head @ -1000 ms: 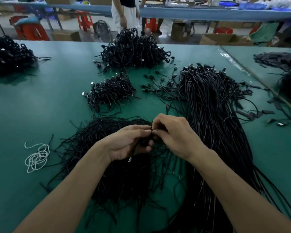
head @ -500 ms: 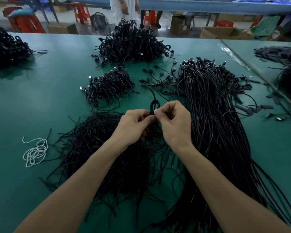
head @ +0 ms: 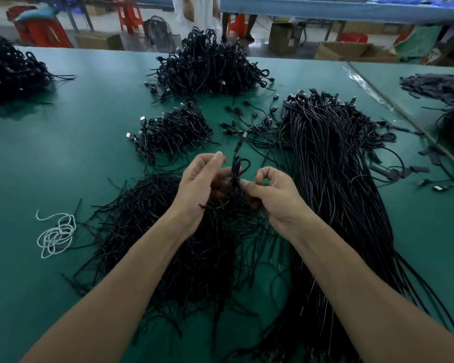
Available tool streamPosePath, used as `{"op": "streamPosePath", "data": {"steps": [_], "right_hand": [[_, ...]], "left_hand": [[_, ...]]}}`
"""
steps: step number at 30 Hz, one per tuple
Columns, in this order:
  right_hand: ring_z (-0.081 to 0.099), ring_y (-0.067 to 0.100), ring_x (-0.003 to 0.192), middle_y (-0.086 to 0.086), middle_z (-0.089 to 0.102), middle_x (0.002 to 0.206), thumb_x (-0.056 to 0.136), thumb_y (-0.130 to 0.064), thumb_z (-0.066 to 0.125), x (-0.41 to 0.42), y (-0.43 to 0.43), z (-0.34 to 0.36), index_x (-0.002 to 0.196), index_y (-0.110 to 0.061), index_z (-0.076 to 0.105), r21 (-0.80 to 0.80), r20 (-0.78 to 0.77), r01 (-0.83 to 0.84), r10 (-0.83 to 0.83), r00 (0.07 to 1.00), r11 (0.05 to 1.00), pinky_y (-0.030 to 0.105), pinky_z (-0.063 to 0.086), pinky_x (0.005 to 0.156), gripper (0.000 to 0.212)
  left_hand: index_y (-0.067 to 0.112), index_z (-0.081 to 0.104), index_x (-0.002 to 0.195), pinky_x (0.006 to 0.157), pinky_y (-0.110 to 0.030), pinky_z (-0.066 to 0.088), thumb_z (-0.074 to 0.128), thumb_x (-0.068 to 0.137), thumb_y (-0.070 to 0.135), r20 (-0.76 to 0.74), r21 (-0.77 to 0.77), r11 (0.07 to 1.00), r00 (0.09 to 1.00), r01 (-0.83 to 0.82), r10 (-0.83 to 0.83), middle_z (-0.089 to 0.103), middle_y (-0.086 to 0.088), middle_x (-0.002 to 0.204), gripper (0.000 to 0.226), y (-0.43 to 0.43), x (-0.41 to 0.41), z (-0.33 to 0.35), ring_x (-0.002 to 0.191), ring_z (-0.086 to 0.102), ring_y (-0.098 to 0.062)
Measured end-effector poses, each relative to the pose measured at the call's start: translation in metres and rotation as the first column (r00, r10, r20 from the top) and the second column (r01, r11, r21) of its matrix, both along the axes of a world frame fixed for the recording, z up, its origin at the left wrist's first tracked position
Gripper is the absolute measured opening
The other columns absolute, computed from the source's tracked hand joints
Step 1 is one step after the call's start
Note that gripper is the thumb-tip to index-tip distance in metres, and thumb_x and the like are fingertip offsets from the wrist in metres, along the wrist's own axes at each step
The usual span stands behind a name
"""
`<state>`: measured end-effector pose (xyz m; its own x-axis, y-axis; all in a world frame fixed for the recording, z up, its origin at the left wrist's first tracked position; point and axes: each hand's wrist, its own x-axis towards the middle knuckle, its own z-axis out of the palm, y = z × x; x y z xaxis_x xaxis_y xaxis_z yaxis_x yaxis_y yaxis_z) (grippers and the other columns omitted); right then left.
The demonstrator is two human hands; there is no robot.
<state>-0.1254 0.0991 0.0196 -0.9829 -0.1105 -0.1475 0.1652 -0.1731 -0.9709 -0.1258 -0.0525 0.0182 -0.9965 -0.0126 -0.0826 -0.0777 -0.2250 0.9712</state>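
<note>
Just then, gripped the folded cable [head: 237, 174] by its lower part in the left hand [head: 202, 184], fingers curled, and pinched its middle from the opposite side with the right hand [head: 271, 197]. Held it upright between the two, loop end on top, equally near both. Worked above a heap of black ties [head: 168, 231] on the green table [head: 63, 158], just beside the long cables [head: 338, 192], in a workshop with cardboard boxes [head: 283, 38] behind.
</note>
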Motion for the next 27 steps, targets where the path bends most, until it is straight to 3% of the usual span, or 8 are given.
{"op": "streamPosePath", "data": {"steps": [4,7,10,14,18,22,25,27], "right_hand": [[0.053,0.006,0.048,-0.01,0.056,0.053,0.09,0.002,0.065,-0.002,0.004,0.0,0.078,-0.018,0.044,0.007,0.02,-0.045,0.045,0.999,0.999,0.019,0.039,0.046,0.032],[0.052,0.008,0.051,-0.006,0.057,0.056,0.088,0.001,0.068,-0.001,0.006,0.001,0.076,-0.017,0.045,0.037,0.035,-0.076,0.075,0.997,0.996,0.021,0.04,0.051,0.032],[0.052,0.011,0.057,0.003,0.058,0.067,0.087,0.0,0.07,-0.002,0.009,0.002,0.076,-0.018,0.046,0.067,0.025,-0.096,0.095,0.995,0.993,0.022,0.041,0.052,0.032],[0.055,0.009,0.054,-0.001,0.06,0.062,0.087,0.001,0.07,-0.001,0.011,-0.003,0.076,-0.018,0.046,0.064,0.018,-0.109,0.109,0.994,0.992,0.02,0.043,0.05,0.032],[0.058,0.01,0.053,-0.006,0.059,0.055,0.088,0.004,0.067,-0.004,0.014,-0.008,0.073,-0.018,0.045,0.011,0.059,-0.054,0.053,0.997,0.998,0.021,0.044,0.049,0.035],[0.06,0.018,0.058,0.002,0.058,0.062,0.086,0.001,0.071,-0.008,0.013,-0.007,0.07,-0.018,0.046,0.034,0.049,0.033,-0.035,0.998,0.999,0.03,0.054,0.055,0.035],[0.056,0.019,0.066,0.005,0.055,0.069,0.085,-0.004,0.074,-0.008,0.012,-0.01,0.071,-0.02,0.046,0.203,-0.075,0.128,-0.115,0.991,0.971,0.034,0.052,0.067,0.035],[0.055,0.019,0.071,0.009,0.058,0.073,0.084,-0.006,0.075,-0.007,0.011,-0.008,0.071,-0.021,0.048,0.274,-0.169,0.157,-0.113,0.979,0.949,0.041,0.052,0.074,0.034]], "left_hand": [[0.018,0.063,0.103,0.06,-0.021,0.039,0.067,0.091,0.04,-0.014,-0.003,0.999,0.999,0.036,-0.036,0.073,-0.011,0.112,0.025,-0.005,0.0,-0.005,0.064,0.051,-0.004],[0.017,0.065,0.112,0.055,-0.017,0.039,0.082,0.07,0.032,-0.049,-0.022,0.993,0.992,0.112,-0.113,0.075,0.0,0.102,0.048,-0.006,0.005,-0.004,0.068,0.06,-0.001],[0.017,0.069,0.109,0.054,-0.015,0.042,0.08,0.066,0.029,-0.08,-0.08,0.99,0.989,0.114,-0.121,0.076,0.004,0.091,0.046,-0.006,0.005,-0.003,0.071,0.063,-0.002],[0.02,0.071,0.107,0.062,-0.013,0.048,0.08,0.071,0.023,-0.197,-0.231,0.965,0.965,0.124,-0.171,0.076,0.005,0.089,0.037,-0.011,0.004,-0.004,0.074,0.065,-0.003],[0.028,0.074,0.092,0.069,-0.02,0.049,0.077,0.077,-0.008,-0.361,-0.513,0.855,0.883,0.079,-0.299,0.068,0.008,0.088,0.039,-0.015,0.008,-0.006,0.07,0.061,-0.016],[0.032,0.076,0.093,0.066,-0.024,0.045,0.058,0.08,-0.004,-0.265,-0.637,0.757,0.88,0.147,-0.394,0.063,0.005,0.09,0.041,-0.011,0.013,-0.008,0.074,0.056,-0.018],[0.025,0.076,0.098,0.06,-0.015,0.042,0.055,0.082,0.017,-0.162,-0.616,0.757,0.905,0.218,-0.393,0.066,0.018,0.072,0.027,-0.004,0.013,-0.009,0.061,0.055,-0.001],[0.027,0.074,0.09,0.056,-0.02,0.041,0.054,0.092,0.019,-0.131,-0.643,0.733,0.912,0.221,-0.389,0.065,0.012,0.063,0.021,-0.001,0.011,-0.007,0.054,0.051,-0.005]]}}
